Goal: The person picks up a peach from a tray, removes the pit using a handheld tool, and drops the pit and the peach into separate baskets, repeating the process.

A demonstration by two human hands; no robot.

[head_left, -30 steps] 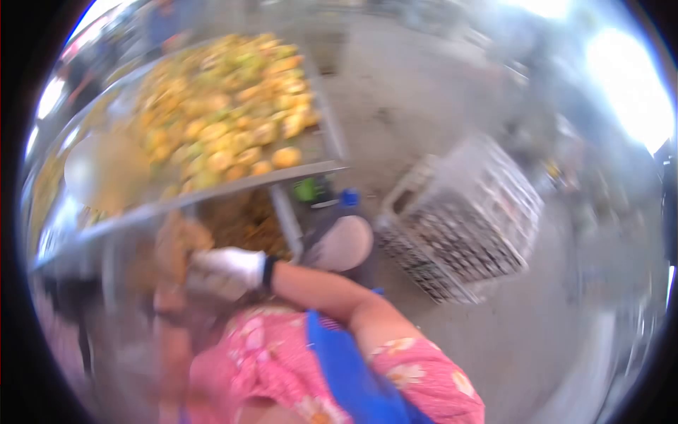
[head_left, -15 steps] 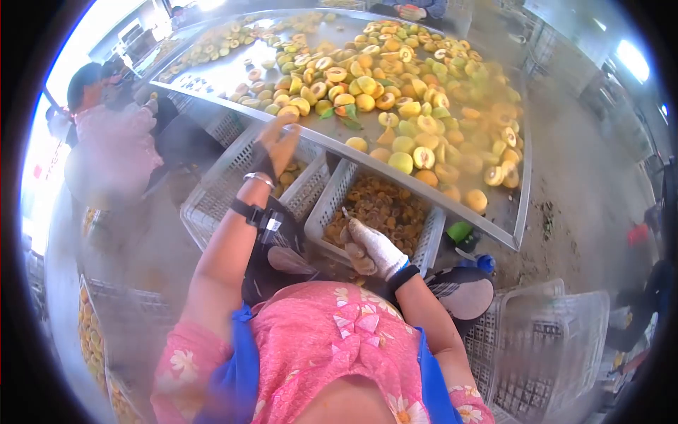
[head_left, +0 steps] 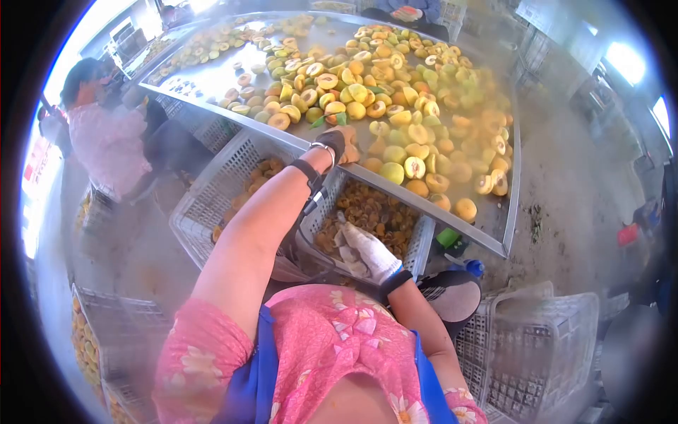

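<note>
Halved yellow peaches (head_left: 357, 94) are heaped on a metal-topped table (head_left: 466, 232). My left hand (head_left: 345, 143), in a dark fingerless covering, reaches over the table's near edge among the fruit. Its fingers curl downward, and what lies under them is hidden. My right hand (head_left: 369, 253), in a white glove, is closed around a small thin tool (head_left: 342, 218) whose tip pokes out past the fingers. It is held over a white crate (head_left: 422, 247) of brown peach pits and scraps (head_left: 378, 208) below the table edge.
Another crate (head_left: 201, 194) with fruit pieces stands at the left under the table. Stacked crates (head_left: 544, 346) are at my right, and crates of peaches (head_left: 86, 346) at far left. A person (head_left: 106, 145) sits at left. Green (head_left: 447, 237) and blue objects (head_left: 474, 267) lie near my knee.
My left hand has moved right along the table edge, from above the left crate to the nearest peaches. My right hand stays over the crate of pits. The view has shifted slightly.
</note>
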